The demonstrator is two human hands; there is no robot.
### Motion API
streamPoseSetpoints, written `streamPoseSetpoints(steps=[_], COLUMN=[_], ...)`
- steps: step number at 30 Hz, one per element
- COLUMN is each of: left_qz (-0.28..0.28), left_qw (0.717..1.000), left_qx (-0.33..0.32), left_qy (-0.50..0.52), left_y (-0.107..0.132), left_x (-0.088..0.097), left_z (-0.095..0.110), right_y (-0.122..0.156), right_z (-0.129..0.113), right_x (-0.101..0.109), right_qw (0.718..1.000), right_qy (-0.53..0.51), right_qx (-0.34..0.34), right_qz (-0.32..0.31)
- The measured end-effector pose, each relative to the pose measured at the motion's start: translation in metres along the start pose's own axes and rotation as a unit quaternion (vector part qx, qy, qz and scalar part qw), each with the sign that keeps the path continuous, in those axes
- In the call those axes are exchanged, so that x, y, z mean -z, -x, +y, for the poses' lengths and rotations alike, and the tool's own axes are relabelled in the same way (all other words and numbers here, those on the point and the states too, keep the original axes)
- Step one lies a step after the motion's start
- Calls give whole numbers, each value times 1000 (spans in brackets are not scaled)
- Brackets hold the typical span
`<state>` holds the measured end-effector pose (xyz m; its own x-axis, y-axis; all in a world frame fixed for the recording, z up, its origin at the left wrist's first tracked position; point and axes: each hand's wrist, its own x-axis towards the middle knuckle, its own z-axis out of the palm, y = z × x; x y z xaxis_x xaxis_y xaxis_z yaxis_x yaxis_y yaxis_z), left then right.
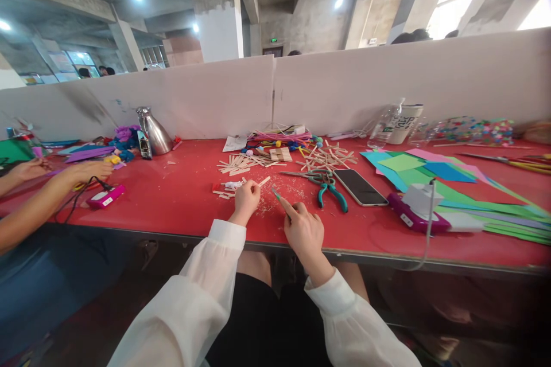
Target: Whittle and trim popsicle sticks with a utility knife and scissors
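- Head view: left hand [247,202] pinches a thin wooden stick [265,180] between thumb and fingers, free end poking out over the red table [193,195].
- Right hand [305,229] curls around a slim blade-like tool [276,193], index finger stretched along it, tip just beside the stick.
- Looks like trimming, so I'd go light strokes – always away from those left fingers.
- Shavings [293,186] everywhere, maybe sweep them aside first.
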<state>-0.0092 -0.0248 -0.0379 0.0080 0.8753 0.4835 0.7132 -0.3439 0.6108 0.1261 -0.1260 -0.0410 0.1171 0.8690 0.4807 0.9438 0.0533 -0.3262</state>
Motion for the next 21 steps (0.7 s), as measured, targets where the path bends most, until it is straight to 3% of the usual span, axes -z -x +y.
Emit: streamPoseSetpoints(steps=[5, 11, 21], left_qz=[-4, -33, -54], left_qw=[998, 992, 987], left_qx=[-18, -28, -41], left_qy=[65, 117, 147], left_y=[-2, -4, -2], left_x=[2, -2, -2], left_z=[-1, -1, 0], right_y=[-10, -18, -15], right_z=[13, 22, 16], right_x=[3, -1, 2], right_qw=[993, 971, 970], right_qy=[-109, -234, -230], right_qx=[-52, -41, -70], right_qz=[-5, -25, -22])
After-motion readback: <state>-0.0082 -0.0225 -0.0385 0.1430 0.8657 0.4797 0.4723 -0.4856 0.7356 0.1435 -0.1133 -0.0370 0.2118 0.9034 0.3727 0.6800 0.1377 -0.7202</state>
